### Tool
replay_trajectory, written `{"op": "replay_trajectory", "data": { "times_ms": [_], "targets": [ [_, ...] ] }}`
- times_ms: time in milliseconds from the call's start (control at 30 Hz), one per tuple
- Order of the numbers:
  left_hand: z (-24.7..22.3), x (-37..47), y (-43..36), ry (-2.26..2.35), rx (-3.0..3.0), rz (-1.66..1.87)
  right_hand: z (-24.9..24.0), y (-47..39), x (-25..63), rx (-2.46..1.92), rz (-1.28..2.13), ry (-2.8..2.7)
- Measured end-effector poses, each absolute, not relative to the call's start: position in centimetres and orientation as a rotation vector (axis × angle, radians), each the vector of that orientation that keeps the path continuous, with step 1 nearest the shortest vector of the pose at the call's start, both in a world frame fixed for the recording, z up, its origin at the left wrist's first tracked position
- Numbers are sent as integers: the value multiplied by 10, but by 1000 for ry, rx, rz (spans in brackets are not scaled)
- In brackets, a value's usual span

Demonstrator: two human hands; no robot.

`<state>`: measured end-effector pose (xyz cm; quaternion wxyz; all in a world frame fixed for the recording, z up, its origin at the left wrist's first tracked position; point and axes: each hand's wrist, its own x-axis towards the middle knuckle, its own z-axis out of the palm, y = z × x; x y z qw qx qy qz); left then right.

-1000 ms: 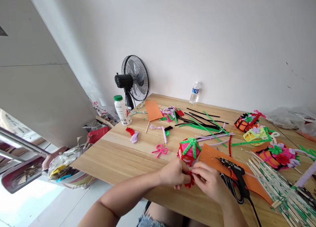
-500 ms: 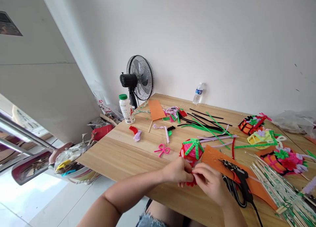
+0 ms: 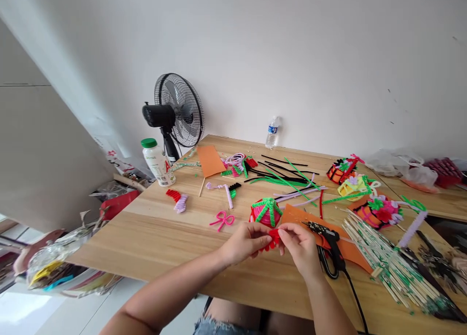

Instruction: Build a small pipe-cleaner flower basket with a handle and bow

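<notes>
Left hand [image 3: 241, 243] shifted, exposing more red loops [image 3: 274, 236].

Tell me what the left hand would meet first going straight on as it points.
Past the red fuzzy piece it holds, the left hand would likely meet the right hand first; exact depth is unclear from this view.

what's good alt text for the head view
A person's left hand and right hand pinch a red fuzzy piece over a wooden table. A pink-and-green craft stands just beyond, with a glue gun to the right.
</notes>
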<state>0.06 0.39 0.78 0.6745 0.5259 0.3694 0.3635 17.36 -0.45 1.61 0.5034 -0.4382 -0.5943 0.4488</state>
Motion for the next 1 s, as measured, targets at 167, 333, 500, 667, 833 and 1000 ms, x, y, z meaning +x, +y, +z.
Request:
{"op": "replay_trajectory", "data": {
  "times_ms": [167,333,500,667,833,1000],
  "targets": [
    [10,-1,4,867,1355,797,14,-4,177,-1066,1162,-1552],
    [9,0,4,907,1535,785,15,-5,177,-1025,852,-1830],
    [5,2,4,996,1511,758,13,-5,176,-869,535,-2047],
    [6,1,7,993,1304,673,12,-4,177,-742,249,-2221],
    [9,2,6,964,1176,834,13,-6,178,-869,584,-1999],
    [9,4,5,951,1121,1040,12,-7,175,-1024,957,-1780]
  ]
}}
